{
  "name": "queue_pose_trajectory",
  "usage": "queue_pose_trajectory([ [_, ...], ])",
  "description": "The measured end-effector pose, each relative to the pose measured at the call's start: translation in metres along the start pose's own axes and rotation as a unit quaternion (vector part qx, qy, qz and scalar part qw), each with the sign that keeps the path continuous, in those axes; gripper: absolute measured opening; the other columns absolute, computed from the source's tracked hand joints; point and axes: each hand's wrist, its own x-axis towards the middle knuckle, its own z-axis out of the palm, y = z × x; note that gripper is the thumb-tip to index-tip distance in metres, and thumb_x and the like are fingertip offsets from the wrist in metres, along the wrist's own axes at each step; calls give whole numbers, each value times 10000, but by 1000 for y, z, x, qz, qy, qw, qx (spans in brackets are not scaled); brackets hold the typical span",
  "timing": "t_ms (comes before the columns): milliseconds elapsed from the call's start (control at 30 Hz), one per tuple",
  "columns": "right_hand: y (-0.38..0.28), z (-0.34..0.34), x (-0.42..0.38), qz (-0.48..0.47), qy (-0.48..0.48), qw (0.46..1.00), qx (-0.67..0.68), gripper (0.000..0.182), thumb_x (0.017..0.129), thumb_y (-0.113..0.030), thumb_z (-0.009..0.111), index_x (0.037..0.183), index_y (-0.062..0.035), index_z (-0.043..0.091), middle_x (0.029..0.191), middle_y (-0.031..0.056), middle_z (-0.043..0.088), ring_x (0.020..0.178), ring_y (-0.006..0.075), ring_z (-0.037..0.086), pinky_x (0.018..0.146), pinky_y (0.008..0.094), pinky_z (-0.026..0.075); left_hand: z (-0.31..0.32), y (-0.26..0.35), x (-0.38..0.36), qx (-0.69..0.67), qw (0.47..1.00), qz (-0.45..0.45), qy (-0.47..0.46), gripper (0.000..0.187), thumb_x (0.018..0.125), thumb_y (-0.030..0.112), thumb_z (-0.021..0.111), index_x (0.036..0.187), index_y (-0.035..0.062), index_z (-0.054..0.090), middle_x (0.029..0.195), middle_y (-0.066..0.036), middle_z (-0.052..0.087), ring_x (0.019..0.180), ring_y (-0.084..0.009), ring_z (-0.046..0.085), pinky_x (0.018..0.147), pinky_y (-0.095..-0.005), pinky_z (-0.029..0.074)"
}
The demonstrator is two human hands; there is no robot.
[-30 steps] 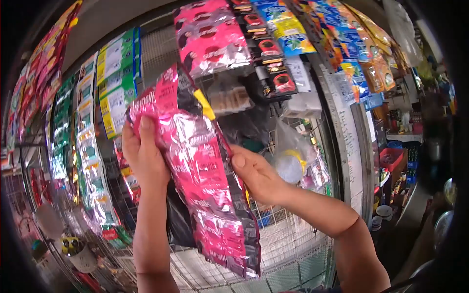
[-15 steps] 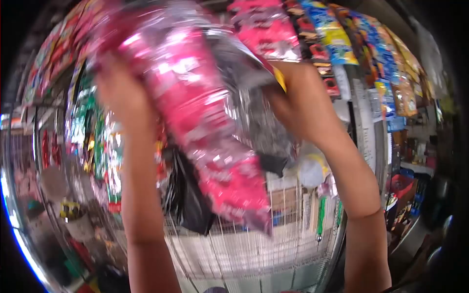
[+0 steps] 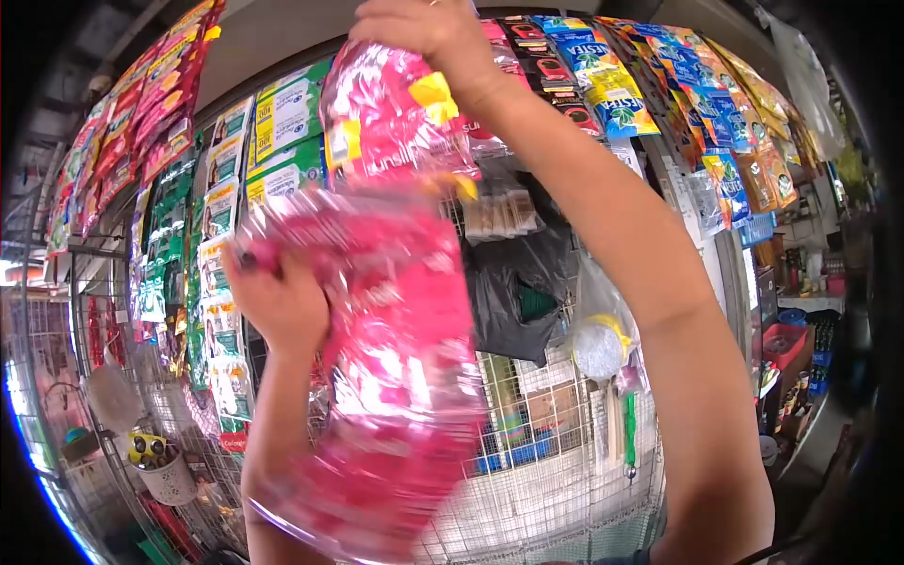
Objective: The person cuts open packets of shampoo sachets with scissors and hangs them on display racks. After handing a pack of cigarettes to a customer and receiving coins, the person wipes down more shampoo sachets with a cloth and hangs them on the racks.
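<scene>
My left hand is closed on a long strip of shiny pink sachets, which hangs down in front of me, its lower end blurred by motion. Above it, a second bunch of pink sachets with torn yellow edges hangs at the rack, with part of a "Sunsilk" label showing. My right hand reaches up and across to the top of that bunch, fingers curled over its upper edge. The fingertips are partly hidden.
Green and white sachet strips hang left. Blue and yellow Nestea sachets hang right. Behind are a black plastic bag, a wire grid and a round clear container with a yellow rim. A white basket hangs lower left.
My right hand has moved up and left to the top of the hanging sachets. My left hand has come down with the pink strip, which now hangs lower. The view has steadied.
</scene>
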Motion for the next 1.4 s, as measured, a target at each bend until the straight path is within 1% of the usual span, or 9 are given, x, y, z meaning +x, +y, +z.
queue_pose_trajectory([
  [67, 1, 8, -9, 26, -32, 998, 39, 265, 769, -57, 557, 1010, -115, 651, 1113, 65, 633, 1109, 286, 566, 954, 368, 440, 5, 9, -28, -278, 958, -37, -54, 216, 797, -95, 592, 968, -7, 494, 1074, -227, 652, 1133, -384, 609, 1035, -474, 422],
  [200, 49, 56, -28, 163, -9, 967, 196, 233, 831, -67, 568, 1035, -54, 681, 1066, 100, 651, 1039, 256, 591, 934, 331, 443, 28, -29, -15, -278, 936, 151, -157, 352, 739, -194, 569, 1010, 10, 476, 1129, -233, 631, 1238, -440, 534, 1047, -507, 409],
  [233, 69, 70, -29, 340, -16, 819, 462, 223, 854, -109, 579, 1029, -15, 680, 1072, 91, 659, 1029, 230, 592, 933, 319, 437, 36, -34, -5, -261, 938, 169, -155, 369, 723, -189, 591, 1009, 17, 480, 1142, -225, 625, 1233, -424, 543, 1023, -475, 432],
  [267, 100, 95, -43, 343, -32, 766, 543, 259, 887, -138, 548, 1070, -3, 672, 1109, 84, 654, 1041, 213, 587, 940, 315, 428, 43, -38, 4, -244, 939, 188, -153, 387, 707, -184, 612, 1007, 24, 484, 1156, -218, 619, 1229, -409, 552, 999, -443, 456],
  [400, 85, 99, -51, 340, -75, 825, 445, 232, 875, -139, 557, 1052, -36, 667, 1096, 99, 655, 1046, 238, 597, 930, 338, 446, 59, -45, 15, -161, 958, 158, -177, 445, 657, -162, 665, 1016, 31, 488, 1115, -194, 625, 1217, -393, 564, 941, -397, 487],
  [700, 25, 156, -32, 53, -1, 984, 169, 183, 850, -142, 577, 1013, -111, 655, 1066, 134, 659, 1056, 294, 619, 908, 390, 487, 27, -52, -50, -134, 967, 114, -185, 479, 579, -130, 732, 984, 22, 526, 1194, -195, 601, 1241, -400, 540, 968, -423, 470],
  [933, 39, 132, -48, 171, -105, 934, 296, 341, 873, -311, 587, 1126, -96, 666, 1197, 149, 638, 1172, 289, 573, 995, 373, 442, 38, -76, -42, -141, 958, 197, -153, 518, 669, -142, 679, 1154, -8, 554, 1342, -230, 535, 1296, -387, 497, 1053, -417, 411],
  [1067, 69, 123, -47, 317, -209, 882, 280, 374, 846, -316, 620, 1140, -87, 659, 1186, 145, 642, 1148, 281, 579, 984, 372, 444, 83, -36, 3, -160, 955, 244, -50, 235, 760, -28, 631, 976, 11, 546, 1029, -193, 611, 1146, -416, 572, 968, -447, 475],
  [1400, 111, 84, -41, 442, -385, 800, 128, 479, 779, -328, 701, 1174, -64, 642, 1157, 136, 652, 1086, 263, 593, 958, 370, 449, 110, -13, 107, -217, 971, -51, -90, 341, 867, 227, 686, 1084, -6, 564, 1037, -256, 632, 940, -362, 633, 825, -422, 501],
])
